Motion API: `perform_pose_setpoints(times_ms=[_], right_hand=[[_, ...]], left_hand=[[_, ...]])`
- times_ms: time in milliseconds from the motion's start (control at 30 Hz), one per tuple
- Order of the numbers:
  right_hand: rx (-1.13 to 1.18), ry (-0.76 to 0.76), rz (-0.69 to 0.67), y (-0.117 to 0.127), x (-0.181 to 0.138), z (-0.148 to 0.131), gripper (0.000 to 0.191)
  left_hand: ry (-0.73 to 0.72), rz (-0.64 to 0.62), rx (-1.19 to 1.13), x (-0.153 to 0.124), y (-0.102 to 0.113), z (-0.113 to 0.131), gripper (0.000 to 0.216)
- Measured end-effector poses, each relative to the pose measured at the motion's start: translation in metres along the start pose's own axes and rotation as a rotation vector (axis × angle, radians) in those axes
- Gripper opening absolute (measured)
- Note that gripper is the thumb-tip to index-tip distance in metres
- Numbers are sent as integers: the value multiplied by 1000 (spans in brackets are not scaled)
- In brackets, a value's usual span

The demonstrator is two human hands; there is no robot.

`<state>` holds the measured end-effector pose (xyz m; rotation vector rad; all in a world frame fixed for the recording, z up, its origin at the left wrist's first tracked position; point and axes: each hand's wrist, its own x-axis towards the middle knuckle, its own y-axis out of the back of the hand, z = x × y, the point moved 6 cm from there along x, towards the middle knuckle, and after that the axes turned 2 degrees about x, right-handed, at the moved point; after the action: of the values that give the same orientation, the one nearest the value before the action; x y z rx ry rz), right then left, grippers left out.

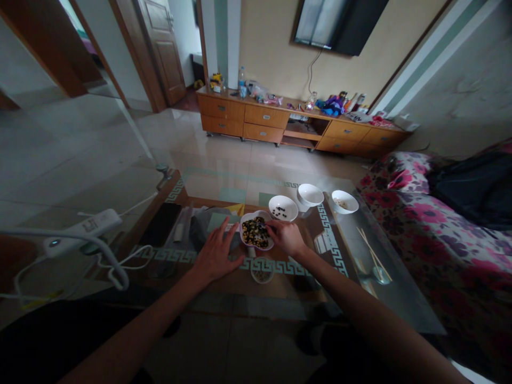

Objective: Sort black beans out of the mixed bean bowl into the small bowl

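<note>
A scalloped dish (242, 244) with a pinkish rim holds mixed yellow and black beans or seeds. My right hand (285, 236) is at its right side, fingertips pinched together over the contents; what they grip, if anything, is too small to make out. To the left of the dish, my left hand (218, 250) is spread with its fingers apart, holding nothing. Just behind the dish, a white bowl (276, 201) has a few dark pieces in it. Farther right are another white bowl (311, 196) and a third bowl (346, 202) with some pale pieces inside.
All of these stand on a glass table (400, 298). A pair of chopsticks (374, 255) lies at the right with its ends on a small round glass item (382, 276). At the left are a power strip (86, 232) and cables. A flowered sofa (460, 250) flanks the table's right.
</note>
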<state>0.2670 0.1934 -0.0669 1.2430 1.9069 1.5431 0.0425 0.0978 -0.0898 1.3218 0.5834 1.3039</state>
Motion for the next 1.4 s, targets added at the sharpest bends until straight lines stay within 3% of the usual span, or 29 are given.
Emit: perform_pose_setpoints(times_ms=[300, 1400], right_hand=[[-12, -48, -9, 4, 1, 0, 25], [-43, 43, 7, 1, 5, -9, 26]], left_hand=[[1, -8, 2, 0, 0, 1, 101], [-2, -7, 8, 0, 1, 2, 101]])
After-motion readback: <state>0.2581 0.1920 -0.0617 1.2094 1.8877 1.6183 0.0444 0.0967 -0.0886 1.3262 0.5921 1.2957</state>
